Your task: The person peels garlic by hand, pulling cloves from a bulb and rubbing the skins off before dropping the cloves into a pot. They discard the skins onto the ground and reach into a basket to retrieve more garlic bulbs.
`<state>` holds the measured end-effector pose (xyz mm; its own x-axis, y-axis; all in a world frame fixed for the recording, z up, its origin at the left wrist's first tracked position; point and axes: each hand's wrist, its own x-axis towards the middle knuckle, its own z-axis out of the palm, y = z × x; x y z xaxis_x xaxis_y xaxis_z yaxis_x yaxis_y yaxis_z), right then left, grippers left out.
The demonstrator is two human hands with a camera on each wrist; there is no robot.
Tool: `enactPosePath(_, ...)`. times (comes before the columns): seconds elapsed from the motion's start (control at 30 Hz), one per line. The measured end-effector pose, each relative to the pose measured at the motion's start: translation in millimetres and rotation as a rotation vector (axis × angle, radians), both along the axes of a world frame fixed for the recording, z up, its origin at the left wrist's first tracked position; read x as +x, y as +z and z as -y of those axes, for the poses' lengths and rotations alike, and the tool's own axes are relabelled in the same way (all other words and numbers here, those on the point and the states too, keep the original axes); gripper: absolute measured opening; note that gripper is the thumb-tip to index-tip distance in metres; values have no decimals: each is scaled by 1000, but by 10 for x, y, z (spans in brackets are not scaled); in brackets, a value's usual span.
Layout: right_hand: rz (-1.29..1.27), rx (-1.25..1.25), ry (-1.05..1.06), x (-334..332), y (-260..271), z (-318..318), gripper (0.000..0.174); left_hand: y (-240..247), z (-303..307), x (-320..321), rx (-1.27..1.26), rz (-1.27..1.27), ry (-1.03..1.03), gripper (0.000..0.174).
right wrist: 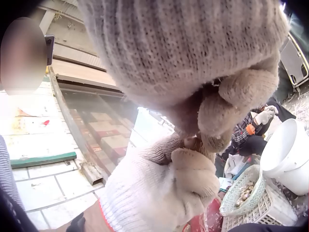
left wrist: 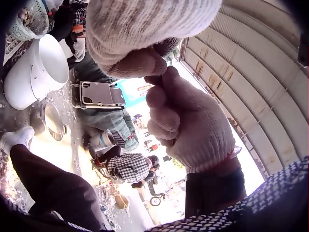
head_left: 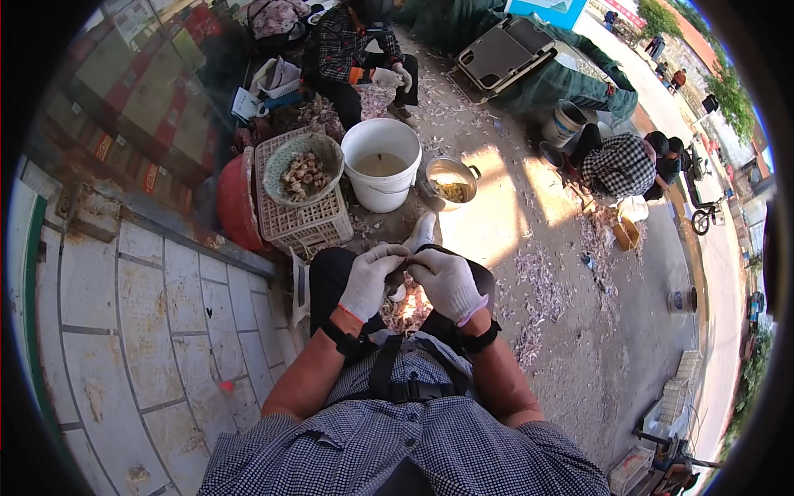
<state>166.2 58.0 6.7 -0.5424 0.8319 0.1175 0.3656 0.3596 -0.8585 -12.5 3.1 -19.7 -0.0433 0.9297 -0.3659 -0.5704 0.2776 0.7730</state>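
Note:
Both hands wear white knitted gloves and meet over the lap. My left hand (head_left: 370, 281) and right hand (head_left: 449, 283) pinch a small dark garlic clove (left wrist: 153, 80) between their fingertips, which cover most of it. From the right wrist, the left hand (right wrist: 161, 186) appears below with curled fingers, tips against those of the right hand (right wrist: 193, 53). Ahead, garlic bulbs (head_left: 303, 176) lie in a green mesh basket (head_left: 273, 175) atop a plastic crate (head_left: 306, 225). Yellowish pieces (head_left: 453, 192) sit in a metal pot (head_left: 470, 172).
A white bucket (head_left: 380, 193) with liquid stands between crate and pot. A red tub (head_left: 237, 198) is left of the crate. Garlic skins (head_left: 542, 285) litter the ground. Other people sit ahead (head_left: 347, 58) and at right (head_left: 620, 165). A tiled surface (head_left: 149, 331) lies at left.

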Motion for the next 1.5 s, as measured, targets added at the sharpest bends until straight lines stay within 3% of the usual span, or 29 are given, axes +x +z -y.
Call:
enactPosePath(0.13,-36,-34,-99,25,-73,-64,21,-6,-7,4,31,87,72,20)
enactPosePath(0.23,-210,-341,-245,53,59,-103,24,61,-14,4,64,86,110,18)
enactPosePath(0.37,-195,-617,-168,139,103,-178,26,132,-9,9,91,69,157,16)
enactPosePath(0.4,-196,-617,-169,149,24,-193,26,123,-9,11,92,68,157,16)
enactPosePath(0.47,137,-44,102,186,-113,-192,27,85,-5,14,140,3,153,18)
enactPosePath(0.5,41,-243,35,146,48,-127,26,74,-8,8,140,2,155,18)
enactPosePath(0.53,41,-244,37,143,104,-123,26,63,-4,2,143,-39,163,17)
enactPosePath(0.6,10,-513,33,162,161,-134,23,21,-4,-1,147,-80,163,16)
enactPosePath(0.8,-259,-672,-58,138,229,-117,17,22,9,16,151,-171,123,20)
enactPosePath(0.9,-338,-625,-128,15,116,-85,15,77,24,66,117,-342,66,20)
enactPosePath(1.0,-282,-596,-109,-46,-12,-79,14,-12,31,100,269,-525,70,24)
enactPosePath(1.07,-267,-603,-114,-77,-54,-78,16,-77,31,83,410,-946,64,27)
enactPosePath(1.17,-327,-680,-115,-57,-101,-86,18,-56,38,101,456,-1073,87,28)
enactPosePath(1.2,-402,-748,-111,-49,-102,-86,19,-18,40,111,456,-1073,87,28)
enactPosePath(1.27,-435,-765,-115,-43,-91,-80,19,62,51,136,235,-722,74,26)
enactPosePath(1.37,-472,-750,-117,-53,-108,-60,20,180,40,183,165,-534,112,20)
enactPosePath(1.5,-501,-652,-115,-76,-158,-20,23,175,20,163,120,-604,98,24)
